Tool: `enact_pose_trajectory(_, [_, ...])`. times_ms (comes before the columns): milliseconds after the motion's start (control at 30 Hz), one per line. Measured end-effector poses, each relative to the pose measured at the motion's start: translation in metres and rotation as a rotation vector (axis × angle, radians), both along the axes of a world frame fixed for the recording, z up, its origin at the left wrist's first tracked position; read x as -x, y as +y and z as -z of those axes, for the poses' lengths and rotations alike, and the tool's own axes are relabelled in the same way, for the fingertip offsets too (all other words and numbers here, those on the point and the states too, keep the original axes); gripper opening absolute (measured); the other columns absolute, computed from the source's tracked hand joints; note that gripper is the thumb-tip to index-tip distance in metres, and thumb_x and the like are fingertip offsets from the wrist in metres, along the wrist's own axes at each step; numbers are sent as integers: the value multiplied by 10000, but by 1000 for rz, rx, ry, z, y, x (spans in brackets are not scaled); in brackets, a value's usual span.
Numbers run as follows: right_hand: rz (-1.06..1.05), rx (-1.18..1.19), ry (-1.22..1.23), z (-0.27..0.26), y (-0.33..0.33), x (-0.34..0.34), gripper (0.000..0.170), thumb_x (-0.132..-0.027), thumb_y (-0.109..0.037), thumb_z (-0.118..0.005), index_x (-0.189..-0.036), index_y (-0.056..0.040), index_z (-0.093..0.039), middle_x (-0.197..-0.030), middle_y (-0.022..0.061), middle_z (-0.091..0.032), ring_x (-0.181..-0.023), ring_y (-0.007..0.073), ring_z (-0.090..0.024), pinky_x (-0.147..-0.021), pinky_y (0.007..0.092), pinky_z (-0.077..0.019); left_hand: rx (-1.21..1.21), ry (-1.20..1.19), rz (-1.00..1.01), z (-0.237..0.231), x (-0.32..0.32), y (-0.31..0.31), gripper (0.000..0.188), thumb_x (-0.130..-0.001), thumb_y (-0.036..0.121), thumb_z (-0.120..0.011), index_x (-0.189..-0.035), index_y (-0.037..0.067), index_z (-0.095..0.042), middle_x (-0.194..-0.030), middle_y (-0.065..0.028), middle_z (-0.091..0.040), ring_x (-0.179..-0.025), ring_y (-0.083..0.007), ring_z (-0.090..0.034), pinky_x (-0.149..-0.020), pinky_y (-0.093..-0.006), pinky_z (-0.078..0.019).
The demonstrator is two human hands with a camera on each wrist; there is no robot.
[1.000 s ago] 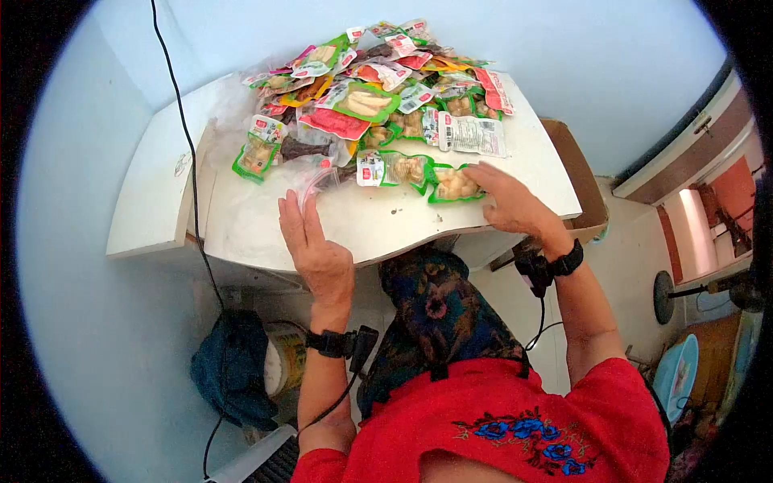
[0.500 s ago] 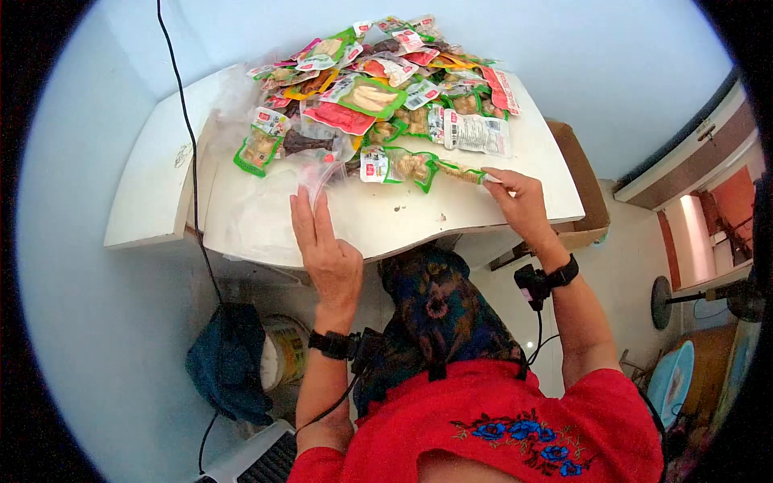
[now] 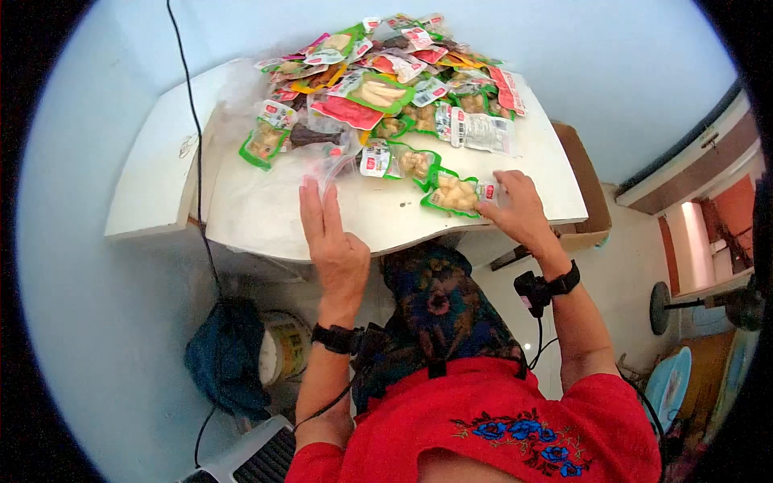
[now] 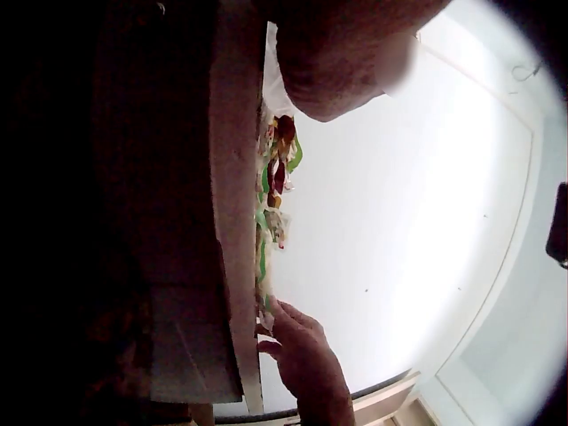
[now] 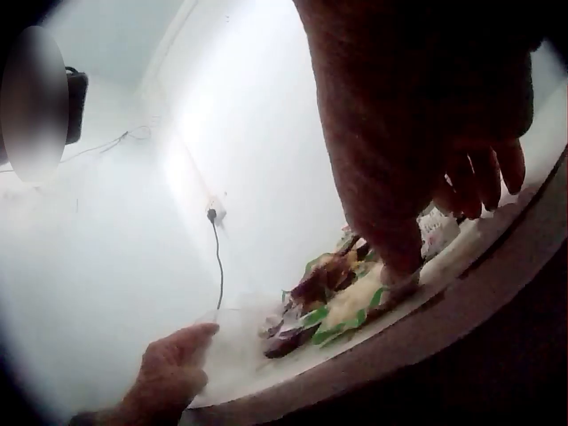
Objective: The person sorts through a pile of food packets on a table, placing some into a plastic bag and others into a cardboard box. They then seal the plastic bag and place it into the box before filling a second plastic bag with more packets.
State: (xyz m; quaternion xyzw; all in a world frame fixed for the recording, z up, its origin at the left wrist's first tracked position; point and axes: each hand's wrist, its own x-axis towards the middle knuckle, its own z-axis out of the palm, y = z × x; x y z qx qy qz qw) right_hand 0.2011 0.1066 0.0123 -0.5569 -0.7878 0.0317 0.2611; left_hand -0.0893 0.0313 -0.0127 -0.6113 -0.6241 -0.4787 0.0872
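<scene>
A clear, green-edged packet of pale chunks (image 3: 452,195) lies flat near the table's front, its label end to the right. My right hand (image 3: 523,211) is at that end, thumb and fingers spread, with the thumb at the packet's lower edge. Left of it lies a similar packet (image 3: 412,163), their edges overlapping. My left hand (image 3: 338,258) has its fingers stretched up to a clear plastic zip bag (image 3: 326,169), fingertips at the bag's edge. In the right wrist view the thumb (image 5: 401,266) comes down beside the packets.
A heap of packaged snacks (image 3: 378,92) covers the back of the white table (image 3: 274,229). Crumpled clear plastic (image 3: 241,92) lies at the back left. A black cable (image 3: 198,137) hangs at the left. A cardboard box (image 3: 585,177) stands past the table's right edge.
My right hand tipped the front packet on edge by its right end; now it lies flat, lower, and the fingers have spread. The left hand stays at the zip bag.
</scene>
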Motion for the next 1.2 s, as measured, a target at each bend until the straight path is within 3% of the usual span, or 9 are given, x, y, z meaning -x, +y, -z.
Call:
enact_pose_trajectory(100, [34, 258, 30, -17, 3, 7, 326, -761, -206, -781, -955, 14, -638, -957, 154, -662, -878, 255, -631, -766, 383, -519, -2, -18, 10, -2, -2, -3, 729, -665, -158, -377, -1378, -32, -459, -1517, -240, -346, -1435, -423, -277, -1189, -475, -241])
enact_pose_trajectory(200, [42, 356, 482, 1, 8, 3, 240, -759, -135, -791, -830, -5, -602, -761, 73, -622, -707, 154, -598, -615, 327, -490, 2, -28, 10, 4, -2, -4, 731, -663, -158, -379, -1379, -31, -461, -1525, -243, -334, -1439, -425, -268, -1191, -478, -237])
enact_pose_trajectory(233, [4, 340, 625, 4, 5, 5, 176, -802, -49, -744, -835, -24, -573, -691, 13, -575, -633, 85, -540, -546, 260, -450, 8, -28, 19, 4, -2, -5, 738, -665, -157, -378, -1387, -26, -455, -1538, -244, -312, -1445, -424, -253, -1192, -476, -234])
enact_pose_trajectory(467, [-166, 512, 985, -39, -30, 45, 165, -868, 29, -673, -877, -47, -526, -805, 18, -624, -715, 78, -606, -614, 227, -504, -5, 27, -1, -1, -7, -6, 622, -760, -132, -465, -1376, -52, -447, -1507, -264, -335, -1402, -442, -324, -1148, -505, -310])
enact_pose_trajectory(667, [-367, 682, 1190, -24, -36, 105, 177, -879, 53, -653, -921, -55, -520, -863, 29, -654, -763, 81, -632, -659, 226, -530, -31, -16, 53, -2, -12, -8, 636, -778, -107, -484, -1407, -42, -410, -1498, -276, -345, -1402, -450, -321, -1142, -518, -308])
enact_pose_trajectory(933, [-437, 762, 1259, -3, -27, 166, 145, -892, 19, -649, -908, -52, -524, -802, 4, -622, -672, 74, -580, -600, 225, -499, -20, -9, 151, -2, -12, -17, 644, -788, -68, -532, -1418, -29, -405, -1513, -252, -350, -1408, -437, -329, -1149, -534, -278])
enact_pose_trajectory(1067, [-413, 827, 1321, 12, -22, 193, 92, -912, 9, -619, -952, -42, -553, -886, 47, -632, -768, 97, -589, -629, 253, -504, -22, 23, 169, 1, -8, -17, 663, -776, -52, -555, -1419, -40, -395, -1507, -266, -351, -1391, -450, -346, -1150, -524, -287])
enact_pose_trajectory(1100, [-456, 698, 1213, 15, -20, 202, 70, -937, -10, -581, -1005, -22, -572, -949, 70, -639, -835, 123, -600, -685, 274, -519, -33, 25, 176, 1, -7, -16, 656, -785, -42, -560, -1420, -40, -394, -1506, -265, -354, -1387, -448, -351, -1148, -522, -291])
enact_pose_trajectory(1200, [-467, 869, 1294, 11, -23, 210, 127, -964, -58, -554, -1071, 3, -585, -987, 69, -649, -856, 142, -606, -731, 289, -525, -60, 12, 210, 4, -6, -17, 644, -800, -23, -573, -1421, -31, -402, -1501, -264, -364, -1378, -446, -366, -1147, -514, -295])
